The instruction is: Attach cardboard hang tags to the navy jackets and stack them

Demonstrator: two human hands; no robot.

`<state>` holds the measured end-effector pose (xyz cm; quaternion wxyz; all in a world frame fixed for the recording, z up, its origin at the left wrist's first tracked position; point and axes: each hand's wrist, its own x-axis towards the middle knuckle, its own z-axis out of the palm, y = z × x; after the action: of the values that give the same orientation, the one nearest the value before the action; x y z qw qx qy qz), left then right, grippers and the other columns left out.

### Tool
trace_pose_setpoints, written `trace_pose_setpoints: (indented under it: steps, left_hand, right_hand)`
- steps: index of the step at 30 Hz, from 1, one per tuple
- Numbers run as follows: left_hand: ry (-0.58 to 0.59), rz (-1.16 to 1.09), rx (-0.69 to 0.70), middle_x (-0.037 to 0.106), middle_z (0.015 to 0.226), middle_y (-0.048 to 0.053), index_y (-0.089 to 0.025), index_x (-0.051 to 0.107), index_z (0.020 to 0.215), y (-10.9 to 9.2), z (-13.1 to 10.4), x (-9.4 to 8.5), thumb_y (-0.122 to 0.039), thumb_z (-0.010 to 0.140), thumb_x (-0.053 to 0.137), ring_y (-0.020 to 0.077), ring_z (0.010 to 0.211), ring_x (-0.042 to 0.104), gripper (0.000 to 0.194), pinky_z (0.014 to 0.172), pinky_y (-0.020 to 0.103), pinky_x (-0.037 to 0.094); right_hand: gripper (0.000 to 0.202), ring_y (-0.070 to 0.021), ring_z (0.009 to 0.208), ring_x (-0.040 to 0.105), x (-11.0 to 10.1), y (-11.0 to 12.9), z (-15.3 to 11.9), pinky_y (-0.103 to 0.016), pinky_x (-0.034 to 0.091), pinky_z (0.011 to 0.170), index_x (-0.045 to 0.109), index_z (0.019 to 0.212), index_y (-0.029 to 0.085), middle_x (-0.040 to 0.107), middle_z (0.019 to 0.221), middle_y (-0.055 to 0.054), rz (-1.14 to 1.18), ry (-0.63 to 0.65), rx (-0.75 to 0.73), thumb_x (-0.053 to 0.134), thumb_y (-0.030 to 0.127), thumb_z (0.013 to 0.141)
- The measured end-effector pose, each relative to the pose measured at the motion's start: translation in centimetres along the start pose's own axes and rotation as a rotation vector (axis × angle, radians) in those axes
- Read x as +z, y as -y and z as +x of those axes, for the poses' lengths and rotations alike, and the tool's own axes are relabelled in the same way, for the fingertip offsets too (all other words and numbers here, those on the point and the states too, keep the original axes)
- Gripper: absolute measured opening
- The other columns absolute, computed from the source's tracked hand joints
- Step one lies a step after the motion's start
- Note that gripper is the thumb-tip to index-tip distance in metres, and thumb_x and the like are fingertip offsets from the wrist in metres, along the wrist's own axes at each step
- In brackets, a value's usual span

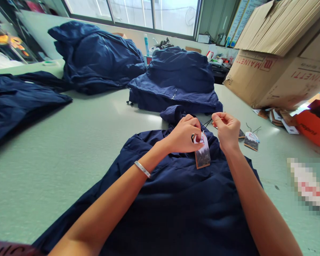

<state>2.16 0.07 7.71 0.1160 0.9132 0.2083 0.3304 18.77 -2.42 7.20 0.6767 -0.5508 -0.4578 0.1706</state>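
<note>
A navy jacket (181, 199) lies spread on the pale green table in front of me, its collar end away from me. Over the collar, my left hand (186, 133) is closed, thumb and fingers pinching the top of a hang tag (203, 156) with a white upper part and a dark forest picture. A thin black cord (207, 123) runs from near the tag toward my right hand (226, 129). The right fingertips are pinched together on the cord's end, to the right of the collar. Whether the cord passes through the jacket is hidden by my left hand.
More hang tags (251, 140) lie to the right of the jacket. Piled navy jackets (176, 78) and a large navy heap (96, 57) stand at the back; another navy garment (21, 103) lies left. A cardboard box (272, 78) and an orange bag (314, 124) are at right.
</note>
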Motion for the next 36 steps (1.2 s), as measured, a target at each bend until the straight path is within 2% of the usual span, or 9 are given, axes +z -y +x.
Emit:
trace_pose_setpoints:
  steps: [2,5,7,9,11,18,27,31,36]
  left_hand:
    - [0.022,-0.065,-0.103,0.06,0.079,0.005,-0.016,0.06,0.054,-0.3,0.2,-0.1,-0.037,0.075,0.068,0.0181,0.086,0.05,0.031,0.086,0.033,0.04]
    - [0.03,-0.054,-0.535,0.051,0.055,0.003,-0.017,0.05,0.047,-0.1,0.4,-0.3,-0.053,0.085,0.052,0.0159,0.064,0.049,0.052,0.066,0.029,0.037]
    - [0.117,-0.057,-0.786,0.047,0.048,0.003,-0.018,0.048,0.046,0.0,0.4,-0.3,-0.064,0.084,0.046,0.0157,0.053,0.047,0.059,0.056,0.029,0.031]
    - [0.207,-0.09,-0.897,0.051,0.049,0.005,-0.019,0.05,0.048,-0.2,0.3,0.1,-0.073,0.08,0.046,0.0176,0.052,0.05,0.063,0.052,0.029,0.029]
    - [0.197,-0.117,-0.918,0.056,0.055,0.006,-0.018,0.054,0.054,-0.5,0.1,0.9,-0.077,0.073,0.052,0.0199,0.057,0.054,0.061,0.052,0.028,0.03]
    - [-0.179,-0.252,-1.006,0.067,0.089,0.009,-0.017,0.052,0.103,-0.8,-0.8,5.0,-0.063,0.061,0.076,0.0226,0.077,0.063,0.066,0.066,0.028,0.042]
    - [-0.426,-0.514,-1.053,0.064,0.082,0.005,-0.015,0.043,0.114,-0.2,-0.6,7.1,-0.037,0.065,0.081,0.0197,0.078,0.064,0.066,0.071,0.029,0.047]
    - [-0.441,-0.678,-1.017,0.061,0.073,-0.002,-0.016,0.041,0.114,-0.3,-0.8,6.9,-0.009,0.065,0.071,0.0138,0.067,0.062,0.058,0.065,0.025,0.047]
    - [-0.357,-0.823,-0.984,0.06,0.068,-0.004,-0.016,0.041,0.12,-0.3,-1.2,6.2,-0.006,0.062,0.073,0.0133,0.063,0.062,0.067,0.061,0.025,0.049]
  right_hand:
    - [0.021,-0.0108,0.052,0.049,0.0,0.0,0.0,-0.027,0.041,0.055,0.068,0.075,0.016,0.058,0.057,0.003,-0.005,0.0,0.003,0.068,0.037,0.072]
    - [0.022,-0.0111,0.052,0.049,0.0,0.1,0.1,-0.027,0.041,0.056,0.068,0.076,0.016,0.058,0.057,0.002,-0.004,0.0,0.003,0.068,0.038,0.072]
    - [0.021,-0.0115,0.053,0.051,0.0,0.1,0.1,-0.027,0.042,0.056,0.068,0.075,0.016,0.059,0.059,0.002,0.004,-0.004,-0.002,0.069,0.037,0.072]
    - [0.021,-0.012,0.055,0.053,0.1,0.1,0.0,-0.028,0.042,0.057,0.068,0.075,0.016,0.06,0.06,0.001,0.009,-0.007,-0.005,0.069,0.037,0.071]
    - [0.02,-0.0124,0.056,0.054,0.2,0.1,-0.1,-0.028,0.043,0.058,0.068,0.075,0.017,0.061,0.061,0.001,0.011,-0.004,-0.001,0.069,0.037,0.071]
    - [0.018,-0.0127,0.056,0.055,0.4,0.5,-0.5,-0.028,0.045,0.059,0.068,0.074,0.018,0.062,0.061,0.001,0.037,0.065,-0.005,0.069,0.036,0.072]
    - [0.013,-0.0134,0.061,0.061,1.2,1.6,-1.8,-0.028,0.049,0.061,0.067,0.073,0.018,0.065,0.067,0.0,0.096,0.248,-0.022,0.068,0.031,0.073]
    - [0.014,-0.0133,0.062,0.061,1.0,1.6,-1.6,-0.028,0.049,0.063,0.066,0.073,0.018,0.066,0.068,0.0,0.055,0.24,-0.049,0.068,0.032,0.073]
    - [0.016,-0.0128,0.058,0.059,0.6,1.0,-0.8,-0.028,0.049,0.061,0.066,0.073,0.018,0.063,0.063,0.001,0.077,0.108,0.026,0.068,0.034,0.071]
